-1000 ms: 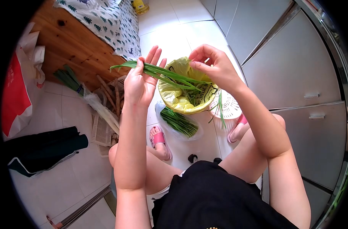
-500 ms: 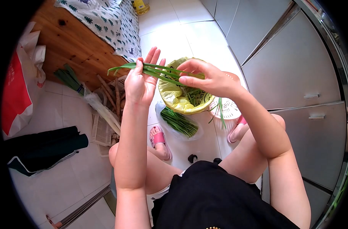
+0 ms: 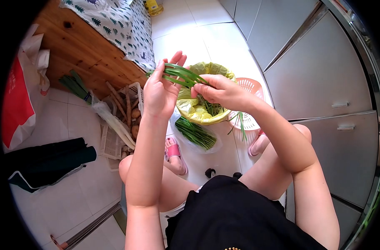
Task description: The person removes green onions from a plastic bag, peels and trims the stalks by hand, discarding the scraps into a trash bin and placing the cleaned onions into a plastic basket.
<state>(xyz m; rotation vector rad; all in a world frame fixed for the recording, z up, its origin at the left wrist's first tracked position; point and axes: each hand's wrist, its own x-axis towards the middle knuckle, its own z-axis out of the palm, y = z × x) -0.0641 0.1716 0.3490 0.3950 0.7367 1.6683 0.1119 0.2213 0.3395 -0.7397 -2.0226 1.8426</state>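
Long green leafy stalks [image 3: 179,73] stretch between my two hands above a bin lined with a yellow bag [image 3: 194,112]. My left hand [image 3: 163,89] holds them between thumb and palm, its other fingers raised. On the right, my right hand [image 3: 217,89] pinches their other end. Green scraps lie inside the bin. Below it, a clear bag holds a bundle of green stalks [image 3: 195,133] on the floor. Beside the bin, a pink slotted basket [image 3: 250,118] has a few thin stalks hanging over its edge.
To the left are leeks [image 3: 110,118], a white basket of roots [image 3: 135,89], a dark folded bag [image 3: 52,160] and a red and white bag [image 3: 19,100]. A wooden cabinet [image 3: 85,50] stands behind. Grey cabinets [image 3: 319,75] line the right side.
My right hand has moved from above the bin down to the stalks and closed on their right end. My left hand has shifted slightly right, and the stalks now bend between both hands.
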